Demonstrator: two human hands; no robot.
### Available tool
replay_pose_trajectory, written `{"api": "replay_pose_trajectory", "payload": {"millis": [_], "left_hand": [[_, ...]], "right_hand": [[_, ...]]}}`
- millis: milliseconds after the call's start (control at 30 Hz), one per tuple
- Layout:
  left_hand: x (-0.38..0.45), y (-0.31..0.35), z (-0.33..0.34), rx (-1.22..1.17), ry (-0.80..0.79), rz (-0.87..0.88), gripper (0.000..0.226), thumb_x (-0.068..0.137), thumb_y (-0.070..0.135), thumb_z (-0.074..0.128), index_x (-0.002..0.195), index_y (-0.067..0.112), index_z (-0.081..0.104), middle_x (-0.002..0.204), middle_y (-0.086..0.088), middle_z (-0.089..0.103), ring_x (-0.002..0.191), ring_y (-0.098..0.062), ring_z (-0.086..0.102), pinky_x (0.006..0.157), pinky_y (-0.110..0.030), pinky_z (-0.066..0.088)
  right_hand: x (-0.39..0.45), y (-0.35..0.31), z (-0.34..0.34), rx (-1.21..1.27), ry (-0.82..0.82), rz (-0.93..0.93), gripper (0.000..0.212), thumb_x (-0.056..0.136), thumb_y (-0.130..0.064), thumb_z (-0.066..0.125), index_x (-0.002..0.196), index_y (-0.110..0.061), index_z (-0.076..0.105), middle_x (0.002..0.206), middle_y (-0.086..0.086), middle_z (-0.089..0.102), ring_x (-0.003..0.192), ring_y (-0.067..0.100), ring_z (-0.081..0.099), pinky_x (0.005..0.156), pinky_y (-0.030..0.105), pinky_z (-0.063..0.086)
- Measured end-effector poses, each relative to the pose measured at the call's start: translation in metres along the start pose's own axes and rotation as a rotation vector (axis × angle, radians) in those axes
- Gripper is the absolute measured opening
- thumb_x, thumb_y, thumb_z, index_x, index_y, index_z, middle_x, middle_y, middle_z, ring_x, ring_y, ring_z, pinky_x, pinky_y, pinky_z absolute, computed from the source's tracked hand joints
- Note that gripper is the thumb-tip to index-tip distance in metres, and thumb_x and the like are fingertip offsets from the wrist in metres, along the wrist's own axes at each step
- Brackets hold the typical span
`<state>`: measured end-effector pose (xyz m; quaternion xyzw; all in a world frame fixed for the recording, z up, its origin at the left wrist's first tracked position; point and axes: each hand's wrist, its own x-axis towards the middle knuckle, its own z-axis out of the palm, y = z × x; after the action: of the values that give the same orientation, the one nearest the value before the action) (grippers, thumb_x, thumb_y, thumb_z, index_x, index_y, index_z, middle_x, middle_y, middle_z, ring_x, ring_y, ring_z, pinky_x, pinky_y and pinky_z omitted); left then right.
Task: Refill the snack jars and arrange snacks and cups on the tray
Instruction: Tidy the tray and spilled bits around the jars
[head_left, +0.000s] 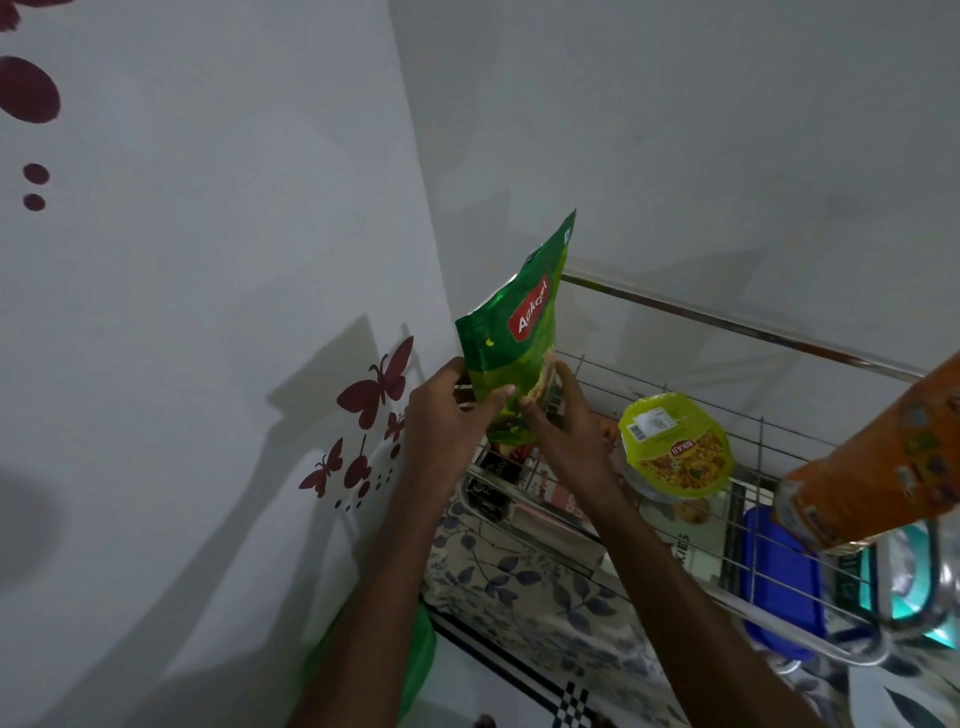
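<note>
Two hands on green snack pouch (519, 332), held upright above wire rack (779, 338), L hand (447, 410) gripping lower left edge, R hand (566, 421) pinching lower right, yellow-green snack pack (675, 447) just right of R hand, orange pack (883, 467) farther right.

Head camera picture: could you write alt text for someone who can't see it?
Both hands, left hand and right hand, hold a green snack packet upright above a wire rack beside a white wall with butterfly stickers. In the rack lie a yellow-green snack packet and a blue lid.
</note>
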<state>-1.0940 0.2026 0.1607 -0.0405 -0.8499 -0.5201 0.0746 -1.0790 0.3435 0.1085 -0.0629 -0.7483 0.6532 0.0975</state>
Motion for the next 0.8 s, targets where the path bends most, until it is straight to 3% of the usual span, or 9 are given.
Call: {"api": "replay_pose_trajectory", "payload": {"millis": [67, 133, 200, 300, 400, 500, 600, 700, 800], "left_hand": [[-0.008, -0.002, -0.002, -0.045, 0.031, -0.002, 0.038, 0.08, 0.048, 0.076, 0.106, 0.021, 0.069, 0.09, 0.016, 0.071, 0.081, 0.003, 0.067, 0.069, -0.015, 0.053], [-0.017, -0.007, -0.006, -0.114, 0.121, 0.017, 0.033, 0.086, 0.047, 0.069, 0.096, 0.016, 0.069, 0.081, 0.01, 0.07, 0.076, 0.001, 0.065, 0.062, -0.011, 0.049], [-0.029, -0.025, -0.01, -0.2, 0.25, 0.016, 0.028, 0.096, 0.036, 0.059, 0.094, 0.009, 0.068, 0.076, 0.005, 0.067, 0.07, -0.002, 0.062, 0.06, -0.012, 0.048], [-0.052, -0.074, -0.008, -0.158, 0.396, -0.141, 0.017, 0.101, 0.018, 0.054, 0.099, 0.006, 0.067, 0.078, 0.008, 0.063, 0.068, 0.002, 0.058, 0.06, -0.016, 0.046], [-0.073, -0.134, 0.007, 0.004, 0.193, -0.376, 0.014, 0.098, 0.016, 0.058, 0.108, 0.017, 0.069, 0.09, 0.011, 0.067, 0.077, 0.007, 0.061, 0.065, -0.01, 0.048], [-0.075, -0.169, 0.028, 0.119, -0.03, -0.44, 0.018, 0.095, 0.019, 0.062, 0.112, 0.019, 0.07, 0.098, 0.001, 0.072, 0.092, -0.018, 0.068, 0.079, -0.031, 0.055], [-0.065, -0.176, 0.043, 0.242, -0.071, -0.406, 0.011, 0.093, 0.029, 0.064, 0.094, 0.018, 0.069, 0.087, 0.002, 0.07, 0.082, -0.02, 0.066, 0.066, -0.029, 0.044], [-0.054, -0.176, 0.048, 0.314, -0.032, -0.373, 0.017, 0.092, 0.03, 0.067, 0.096, 0.014, 0.071, 0.085, 0.004, 0.064, 0.078, -0.016, 0.058, 0.066, -0.026, 0.036], [-0.045, -0.185, 0.051, 0.43, -0.066, -0.29, 0.021, 0.093, 0.032, 0.066, 0.103, 0.016, 0.074, 0.092, -0.003, 0.071, 0.084, -0.022, 0.065, 0.066, -0.028, 0.037]], "right_hand": [[-0.014, -0.01, 0.005, -0.002, 0.135, -0.044, 0.063, 0.095, -0.028, 0.06, 0.131, -0.069, 0.028, 0.134, -0.02, 0.045, 0.124, 0.016, 0.055, 0.092, 0.045, 0.056], [-0.036, -0.017, 0.006, -0.011, 0.209, -0.143, 0.063, 0.094, -0.014, 0.059, 0.133, -0.057, 0.034, 0.13, -0.021, 0.047, 0.119, 0.01, 0.055, 0.087, 0.029, 0.056], [-0.064, -0.013, 0.007, 0.005, 0.166, -0.198, 0.05, 0.093, -0.003, 0.057, 0.13, -0.036, 0.047, 0.119, -0.007, 0.056, 0.103, 0.009, 0.06, 0.074, 0.019, 0.053], [-0.103, 0.013, 0.013, -0.063, -0.064, -0.14, 0.031, 0.095, -0.005, 0.055, 0.121, -0.021, 0.058, 0.11, -0.002, 0.061, 0.092, 0.009, 0.062, 0.07, 0.02, 0.053], [-0.123, 0.047, 0.03, -0.206, -0.29, 0.054, 0.031, 0.095, -0.011, 0.055, 0.12, -0.028, 0.059, 0.116, -0.009, 0.06, 0.097, 0.001, 0.059, 0.074, 0.013, 0.05], [-0.122, 0.065, 0.046, -0.255, -0.348, 0.229, 0.041, 0.096, -0.008, 0.055, 0.133, -0.024, 0.051, 0.118, -0.016, 0.052, 0.101, -0.001, 0.056, 0.079, 0.003, 0.04], [-0.115, 0.082, 0.055, -0.281, -0.324, 0.404, 0.042, 0.098, -0.01, 0.054, 0.139, -0.016, 0.048, 0.114, -0.014, 0.05, 0.086, -0.008, 0.051, 0.066, -0.005, 0.035], [-0.113, 0.096, 0.059, -0.266, -0.284, 0.557, 0.041, 0.099, -0.019, 0.053, 0.14, -0.018, 0.046, 0.124, -0.002, 0.055, 0.082, -0.005, 0.055, 0.059, -0.002, 0.038], [-0.112, 0.108, 0.062, -0.202, -0.213, 0.63, 0.035, 0.1, -0.028, 0.052, 0.134, -0.021, 0.05, 0.12, 0.004, 0.061, 0.093, 0.011, 0.062, 0.074, 0.016, 0.052]]}}
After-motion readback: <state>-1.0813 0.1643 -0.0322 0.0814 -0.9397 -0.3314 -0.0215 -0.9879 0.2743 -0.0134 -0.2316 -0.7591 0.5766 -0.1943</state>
